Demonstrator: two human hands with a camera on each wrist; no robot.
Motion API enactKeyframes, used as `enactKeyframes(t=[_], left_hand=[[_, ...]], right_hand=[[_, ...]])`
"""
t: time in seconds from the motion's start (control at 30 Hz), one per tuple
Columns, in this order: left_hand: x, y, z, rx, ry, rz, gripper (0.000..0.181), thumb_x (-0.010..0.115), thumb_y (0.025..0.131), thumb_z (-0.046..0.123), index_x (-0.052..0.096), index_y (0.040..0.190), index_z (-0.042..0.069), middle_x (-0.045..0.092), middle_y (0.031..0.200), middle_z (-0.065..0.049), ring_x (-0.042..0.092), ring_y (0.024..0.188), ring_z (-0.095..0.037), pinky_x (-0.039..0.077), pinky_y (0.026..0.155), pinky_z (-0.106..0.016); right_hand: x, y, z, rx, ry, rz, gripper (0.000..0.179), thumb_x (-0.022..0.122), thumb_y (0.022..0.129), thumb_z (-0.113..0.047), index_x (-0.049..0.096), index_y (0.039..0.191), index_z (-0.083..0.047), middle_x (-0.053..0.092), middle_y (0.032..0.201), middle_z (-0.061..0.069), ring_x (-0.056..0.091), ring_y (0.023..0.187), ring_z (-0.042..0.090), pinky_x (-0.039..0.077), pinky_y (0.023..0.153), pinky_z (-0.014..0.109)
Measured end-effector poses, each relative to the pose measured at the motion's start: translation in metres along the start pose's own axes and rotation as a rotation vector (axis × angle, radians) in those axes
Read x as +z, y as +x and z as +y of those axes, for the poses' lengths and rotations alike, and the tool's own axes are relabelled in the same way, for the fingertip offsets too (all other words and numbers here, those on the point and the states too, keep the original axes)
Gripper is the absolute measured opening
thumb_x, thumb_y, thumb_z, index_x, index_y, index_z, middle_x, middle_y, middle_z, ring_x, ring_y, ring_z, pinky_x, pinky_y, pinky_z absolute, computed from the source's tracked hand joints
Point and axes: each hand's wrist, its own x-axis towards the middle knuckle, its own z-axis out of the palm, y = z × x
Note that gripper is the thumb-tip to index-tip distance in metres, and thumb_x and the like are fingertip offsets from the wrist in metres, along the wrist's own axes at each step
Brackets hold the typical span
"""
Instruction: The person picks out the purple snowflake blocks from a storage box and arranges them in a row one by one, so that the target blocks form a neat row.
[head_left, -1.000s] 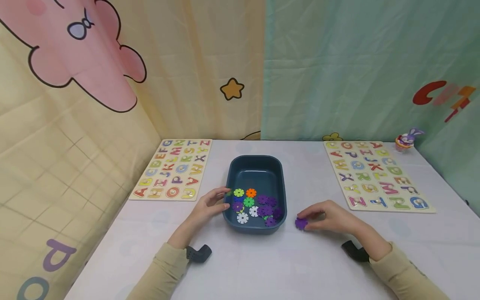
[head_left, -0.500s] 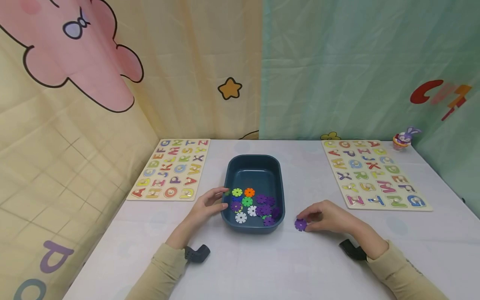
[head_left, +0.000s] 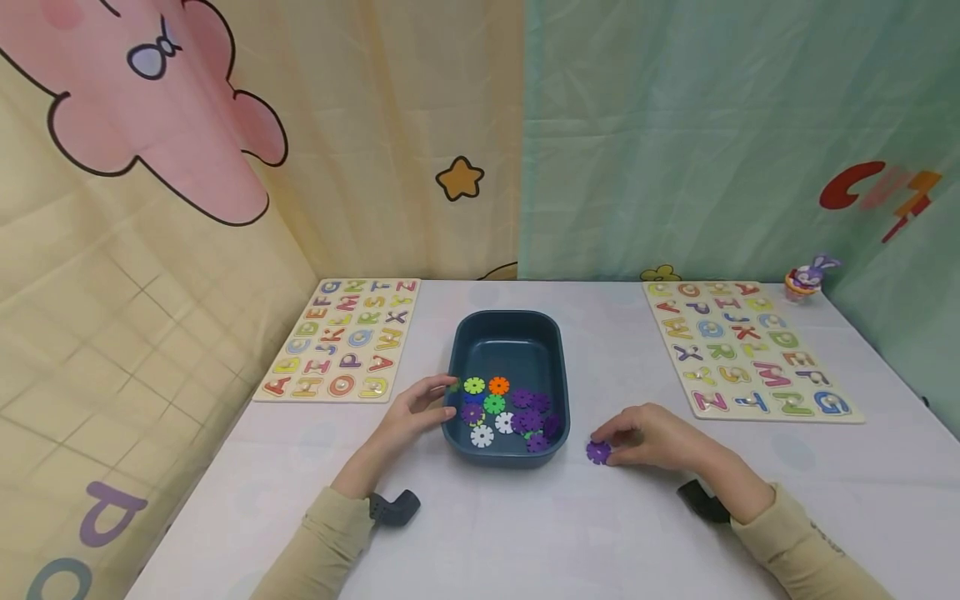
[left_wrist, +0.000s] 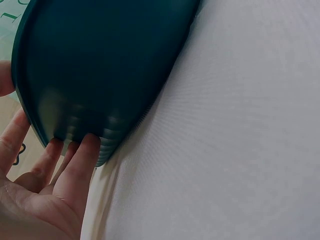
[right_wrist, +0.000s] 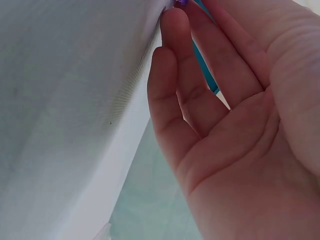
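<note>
A dark teal plastic tub point(head_left: 508, 325) stands mid-table, with several notched plastic snowflake discs lying in its near half. Among them are a purple cluster point(head_left: 529, 419), an orange disc point(head_left: 498, 385), a green disc point(head_left: 494, 403) and a white disc point(head_left: 482, 436). My left hand point(head_left: 408, 418) rests at the tub's left side, its extended fingers point(left_wrist: 82, 160) touching the outer wall in the left wrist view. Right of the tub, my right hand point(head_left: 651, 437) pinches a purple snowflake disc point(head_left: 597, 452) between thumb and fingers, close to the tabletop. The right wrist view barely shows that disc point(right_wrist: 182, 2).
An alphabet puzzle board point(head_left: 341, 337) lies at the left, and another letter board point(head_left: 750, 354) at the right. A small purple rabbit figure point(head_left: 808, 279) stands in the back right corner. Printed curtains point(head_left: 645, 150) hang along the table's far edge.
My right hand shifts very slightly left and nearer with the purple snowflake disc. The left hand stays at the tub; the head view has moved a little.
</note>
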Motion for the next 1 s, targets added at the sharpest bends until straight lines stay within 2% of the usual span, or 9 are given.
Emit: enactKeyframes(t=[0.3,0.7,1.0], left_hand=[[0.0013,-0.0003,0.0012,-0.018,-0.007,0.003,0.049,0.067,0.085,0.019,0.052,0.132,0.014,0.033,0.148,-0.001,0.032,0.135,-0.027,0.035,0.104,-0.048],[0.0006,0.0007,0.0019,-0.004,-0.009,0.002,0.051,0.067,0.085,0.014,0.050,0.133,0.006,0.036,0.147,-0.005,0.032,0.135,-0.029,0.034,0.104,-0.048],[0.0005,0.0000,0.0020,-0.012,-0.006,0.008,0.051,0.069,0.084,0.017,0.052,0.131,0.011,0.035,0.148,-0.003,0.032,0.135,-0.028,0.035,0.104,-0.049]], right_hand=[[0.0003,-0.0015,0.0059,0.025,0.044,0.007,0.029,0.078,0.076,-0.027,0.072,0.103,-0.020,0.068,0.099,-0.012,0.058,0.083,0.006,0.052,0.074,0.024],[-0.0003,-0.0011,0.0015,0.016,0.018,0.012,0.025,0.078,0.076,-0.023,0.073,0.100,-0.018,0.067,0.096,-0.011,0.058,0.082,0.007,0.051,0.074,0.024],[-0.0039,-0.0003,0.0005,0.019,0.060,0.057,0.034,0.076,0.079,-0.030,0.068,0.109,-0.016,0.067,0.095,-0.008,0.057,0.082,0.008,0.051,0.075,0.026]])
